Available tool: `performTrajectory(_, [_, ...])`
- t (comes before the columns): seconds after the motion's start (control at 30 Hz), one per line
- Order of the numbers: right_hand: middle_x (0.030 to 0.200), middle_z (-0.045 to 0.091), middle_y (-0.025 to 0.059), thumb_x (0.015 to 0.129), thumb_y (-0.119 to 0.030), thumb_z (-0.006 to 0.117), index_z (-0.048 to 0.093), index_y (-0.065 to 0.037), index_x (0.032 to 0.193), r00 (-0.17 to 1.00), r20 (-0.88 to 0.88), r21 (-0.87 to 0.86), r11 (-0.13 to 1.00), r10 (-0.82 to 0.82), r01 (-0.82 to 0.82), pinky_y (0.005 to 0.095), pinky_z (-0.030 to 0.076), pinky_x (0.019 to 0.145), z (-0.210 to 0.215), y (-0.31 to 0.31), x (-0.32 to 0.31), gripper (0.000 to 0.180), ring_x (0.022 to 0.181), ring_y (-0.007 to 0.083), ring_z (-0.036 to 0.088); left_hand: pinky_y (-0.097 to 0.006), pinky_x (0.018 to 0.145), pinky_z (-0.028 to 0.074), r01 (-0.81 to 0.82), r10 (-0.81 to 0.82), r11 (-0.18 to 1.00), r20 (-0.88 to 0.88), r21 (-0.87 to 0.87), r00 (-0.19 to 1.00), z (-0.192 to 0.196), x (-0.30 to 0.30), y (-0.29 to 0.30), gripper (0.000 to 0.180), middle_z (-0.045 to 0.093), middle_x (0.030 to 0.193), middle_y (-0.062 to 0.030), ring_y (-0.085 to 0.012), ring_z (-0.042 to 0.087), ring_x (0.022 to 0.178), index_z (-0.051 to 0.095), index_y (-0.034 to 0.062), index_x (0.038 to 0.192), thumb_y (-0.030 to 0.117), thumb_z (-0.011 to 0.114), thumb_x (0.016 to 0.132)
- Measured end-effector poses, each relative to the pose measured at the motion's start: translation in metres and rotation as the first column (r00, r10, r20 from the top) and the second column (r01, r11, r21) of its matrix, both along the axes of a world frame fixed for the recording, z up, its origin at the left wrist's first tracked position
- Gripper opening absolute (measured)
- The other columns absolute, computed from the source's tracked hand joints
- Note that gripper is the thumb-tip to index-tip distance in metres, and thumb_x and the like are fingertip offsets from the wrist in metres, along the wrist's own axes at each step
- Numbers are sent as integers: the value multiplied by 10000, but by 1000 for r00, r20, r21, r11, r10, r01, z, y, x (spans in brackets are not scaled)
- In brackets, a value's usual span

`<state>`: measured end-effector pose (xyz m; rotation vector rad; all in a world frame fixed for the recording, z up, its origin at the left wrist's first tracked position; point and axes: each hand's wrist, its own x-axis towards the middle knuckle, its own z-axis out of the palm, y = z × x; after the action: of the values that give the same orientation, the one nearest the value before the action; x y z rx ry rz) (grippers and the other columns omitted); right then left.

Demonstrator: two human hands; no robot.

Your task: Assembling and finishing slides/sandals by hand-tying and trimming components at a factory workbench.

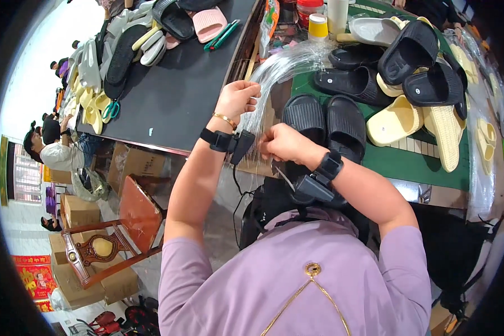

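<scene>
A bundle of thin clear plastic strands (274,70) runs over the table edge and hangs down between my hands. My left hand (242,99) is closed at the left side of the bundle, its fingers curled; what they hold is too fine to make out. Lower down, my right hand (287,143) makes a pinch beside the hanging strand ends, and whatever lies in its fingertips is hidden. A slim grey pointed piece (284,178) shows below that hand. Just beyond it, a pair of black ribbed slippers (346,126) lies on the green mat (375,162).
Black and pale yellow slippers (395,120) are piled on the right. A yellow-and-white container (318,27) stands at the back. On the dark table (173,95) at left lie more slippers, teal-handled scissors (112,110) and green-handled scissors (223,35). A wooden chair (140,215) stands at lower left.
</scene>
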<state>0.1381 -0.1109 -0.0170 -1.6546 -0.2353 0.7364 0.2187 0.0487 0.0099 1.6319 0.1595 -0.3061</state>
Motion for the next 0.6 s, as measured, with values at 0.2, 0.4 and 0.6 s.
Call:
performTrajectory(0.2, [672,690,91,747,-95,624,689,10,753,976,181,-123,987,122,-101,298,495,555,19,-29,-32,123,550,158,627,-254,518,513,-97,48,960,188,262,981,-10,10,6,152,676,743,-51,-97,611,594,685,-13,888,120,662,817])
performTrajectory(0.4, [700,688,78,792,-110,625,688,12,820,991,114,-124,990,75,-61,280,512,611,28,-76,-45,141,644,129,655,-420,741,541,-307,-388,348,435,886,813,-32,-2,6,320,655,963,-152,-306,665,858,618,58,1121,156,649,817])
performTrajectory(0.6, [718,671,41,835,-95,614,677,12,860,1000,17,-62,998,5,-4,238,473,555,38,-94,-37,127,617,82,600,-467,855,505,-173,-524,285,305,943,795,-17,-14,-24,442,576,1109,-206,-394,578,1057,573,63,1157,175,655,737])
